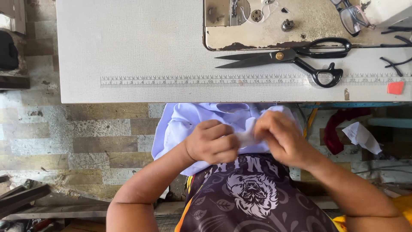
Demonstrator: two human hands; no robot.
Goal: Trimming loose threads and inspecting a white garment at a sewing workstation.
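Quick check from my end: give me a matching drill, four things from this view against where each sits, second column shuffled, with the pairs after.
Things:
1. scissors
2. glasses
3. pale cloth
4. red tab

Places:
A. in the lap, worked by the left hand and right hand
B. table's right end, by the printed ruler
C. lying open on the table, above the ruler
D. top of the view, on the worn machine bed

Pairs: 1-C, 2-D, 3-A, 4-B
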